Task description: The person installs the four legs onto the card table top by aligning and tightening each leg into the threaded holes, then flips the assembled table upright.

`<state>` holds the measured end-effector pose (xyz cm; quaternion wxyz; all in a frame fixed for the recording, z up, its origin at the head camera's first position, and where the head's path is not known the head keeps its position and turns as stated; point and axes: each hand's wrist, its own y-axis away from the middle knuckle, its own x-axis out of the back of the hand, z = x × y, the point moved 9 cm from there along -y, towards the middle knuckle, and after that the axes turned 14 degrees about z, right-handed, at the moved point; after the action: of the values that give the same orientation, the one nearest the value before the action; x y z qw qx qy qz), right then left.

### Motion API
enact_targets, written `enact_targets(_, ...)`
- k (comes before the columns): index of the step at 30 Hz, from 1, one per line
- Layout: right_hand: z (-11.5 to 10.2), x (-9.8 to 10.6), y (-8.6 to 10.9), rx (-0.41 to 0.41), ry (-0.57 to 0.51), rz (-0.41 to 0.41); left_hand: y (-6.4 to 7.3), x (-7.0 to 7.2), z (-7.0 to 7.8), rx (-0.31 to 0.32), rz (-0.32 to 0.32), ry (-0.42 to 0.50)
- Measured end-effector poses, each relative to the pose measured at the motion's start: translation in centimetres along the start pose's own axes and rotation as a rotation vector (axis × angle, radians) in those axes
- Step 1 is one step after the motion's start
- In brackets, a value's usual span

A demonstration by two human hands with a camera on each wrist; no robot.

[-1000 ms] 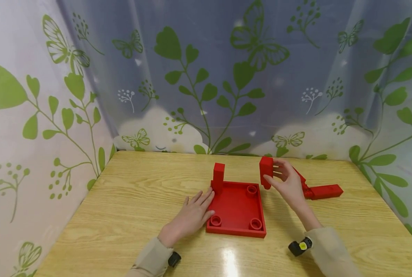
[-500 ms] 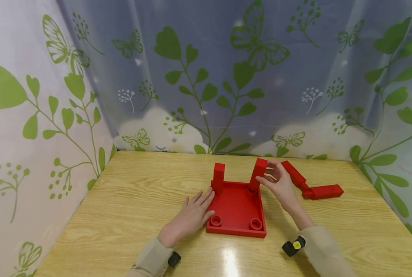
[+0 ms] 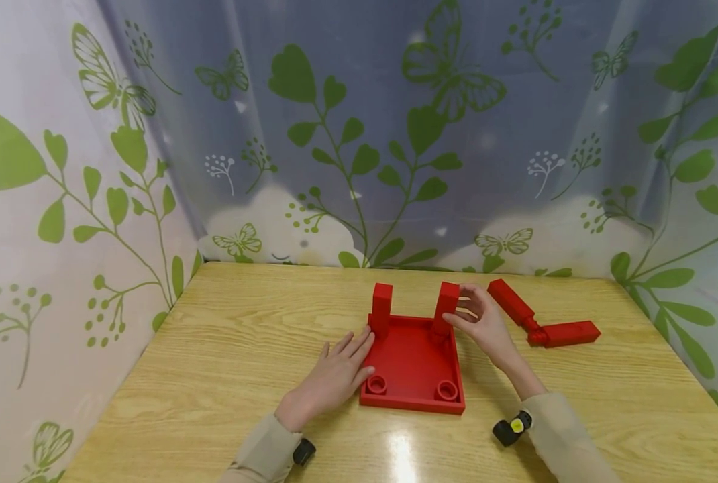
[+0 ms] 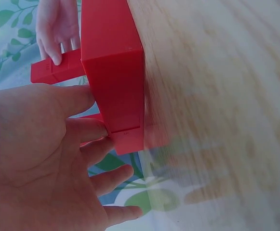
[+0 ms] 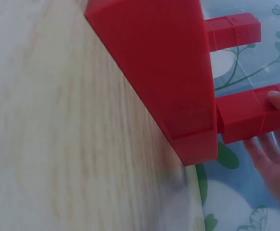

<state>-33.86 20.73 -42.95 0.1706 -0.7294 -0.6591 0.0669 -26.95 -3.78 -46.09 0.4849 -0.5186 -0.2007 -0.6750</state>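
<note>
A person's left hand point(image 3: 329, 382) lies spread, fingers nearly straight and gripping nothing, against the left side of a shallow red square tray point(image 3: 416, 359) on a wood-grain table point(image 3: 214, 335). At the tray's far right corner, the right hand point(image 3: 486, 329) pinches an upright red post point(image 3: 447, 302) between thumb and fingers; I can't tell how deep it sits. A matching post point(image 3: 381, 308) stands far left. Farther right, a slanting red bar point(image 3: 512, 302) meets a sideways one point(image 3: 570, 334).

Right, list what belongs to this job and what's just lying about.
Job:
red square tray with corner sockets
far-left red rectangular post
far-right red rectangular post
two loose red rectangular posts, probably

Just there:
pale wood-grain table
leaf-printed curtain
black wrist devices
</note>
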Motion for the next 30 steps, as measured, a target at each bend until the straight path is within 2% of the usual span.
enact_targets(3, -0.1, -0.2, -0.2, 0.041, 0.006, -0.063, 0.0, 0.1, 0.0, -0.001, 0.001, -0.001)
enact_targets(8, -0.6, -0.8, -0.5, 0.099, -0.006, -0.253, -0.1, 0.2, 0.0, -0.001, 0.0, -0.001)
enact_targets(12, -0.8, -1.1, -0.6, 0.072, -0.063, -0.372, 0.0, 0.2, 0.1, 0.001, 0.007, -0.001)
enact_targets(17, -0.5, -0.9, -0.6, 0.004, -0.135, -0.447, 0.0, 0.2, 0.1, 0.001, 0.01, -0.003)
enact_targets(21, 0.1, -0.7, -0.6, -0.026, -0.152, -0.452, 0.0, 0.2, 0.1, 0.003, 0.009, -0.006)
enact_targets(24, 0.6, -0.8, -0.8, -0.041, -0.141, -0.423, 0.0, 0.1, 0.0, 0.004, 0.008, -0.011)
enact_targets(30, 1.3, -0.7, -1.3, -0.09, 0.064, -0.258, 0.0, 0.1, 0.1, 0.003, 0.006, -0.009)
